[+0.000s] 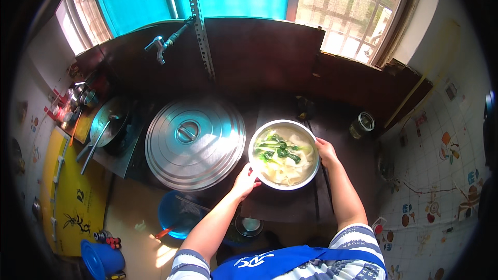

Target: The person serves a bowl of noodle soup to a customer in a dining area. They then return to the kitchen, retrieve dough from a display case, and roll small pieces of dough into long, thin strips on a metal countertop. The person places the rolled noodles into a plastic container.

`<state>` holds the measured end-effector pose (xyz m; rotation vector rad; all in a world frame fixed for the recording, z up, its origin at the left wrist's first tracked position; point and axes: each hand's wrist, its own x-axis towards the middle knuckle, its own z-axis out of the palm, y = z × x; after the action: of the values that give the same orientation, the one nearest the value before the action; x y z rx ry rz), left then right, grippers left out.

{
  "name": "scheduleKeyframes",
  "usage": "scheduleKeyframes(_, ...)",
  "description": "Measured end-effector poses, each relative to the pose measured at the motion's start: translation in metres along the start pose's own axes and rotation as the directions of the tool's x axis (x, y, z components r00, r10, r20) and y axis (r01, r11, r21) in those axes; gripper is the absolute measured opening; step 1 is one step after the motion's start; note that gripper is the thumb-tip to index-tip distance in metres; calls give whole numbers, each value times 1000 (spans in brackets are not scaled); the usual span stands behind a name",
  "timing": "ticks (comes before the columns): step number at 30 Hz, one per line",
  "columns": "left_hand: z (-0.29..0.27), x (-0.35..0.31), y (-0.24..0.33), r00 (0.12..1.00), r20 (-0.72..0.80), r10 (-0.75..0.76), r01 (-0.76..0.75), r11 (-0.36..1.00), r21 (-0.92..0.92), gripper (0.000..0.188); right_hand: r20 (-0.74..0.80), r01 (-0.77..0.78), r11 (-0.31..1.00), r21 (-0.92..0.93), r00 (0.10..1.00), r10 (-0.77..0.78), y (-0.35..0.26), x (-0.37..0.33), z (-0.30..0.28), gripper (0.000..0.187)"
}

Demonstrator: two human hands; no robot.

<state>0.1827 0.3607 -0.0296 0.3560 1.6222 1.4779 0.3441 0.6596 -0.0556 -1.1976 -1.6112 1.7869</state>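
Note:
Between both hands is a round metal bowl [256, 170] of pale broth, with leafy greens [280, 149] and whitish flat pieces that look like dumplings or wide noodles. My left hand [246, 180] grips the bowl's lower left rim, thumb near the edge. On the right side, my right hand [326, 152] clasps the rim, its fingers partly hidden behind the wall. The bowl is over the dark countertop [290, 210]; whether its base touches the surface is hidden. Just left of it lies a large round metal lid [207, 163] with a central handle.
A wok [111, 124] with a ladle stands at the left above a yellow cabinet [83, 197]. A glass jar [362, 124] is at the far right of the counter. Below are a blue basin [179, 212] and blue bucket [101, 259]. A tap [161, 46] juts from the back.

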Motion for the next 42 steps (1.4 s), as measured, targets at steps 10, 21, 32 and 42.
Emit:
scheduleKeyframes(10, 15, -65, -22, 974, -221, -53, -9, 962, -273, 33, 229, 72, 970, 234, 965, -127, -30, -61, 24, 33)
scheduleKeyframes(21, -101, -398, -100, 734, -676, 66, -366, 877, -312, 39, 759, -49, 978, 205, 639, -127, -53, -328, 215, 33)
scheduleKeyframes(32, -213, -901, -125, 262, -957, -122, -495, 835, -242, 47, 992, -72, 992, -105, 59, 110, -55, -780, 478, 38)
scheduleKeyframes(42, -250, -1297, -254, -264, -888, -377, -728, 681, -73, 48, 758, 90, 949, -302, -581, 296, 55, -1301, 652, 38)
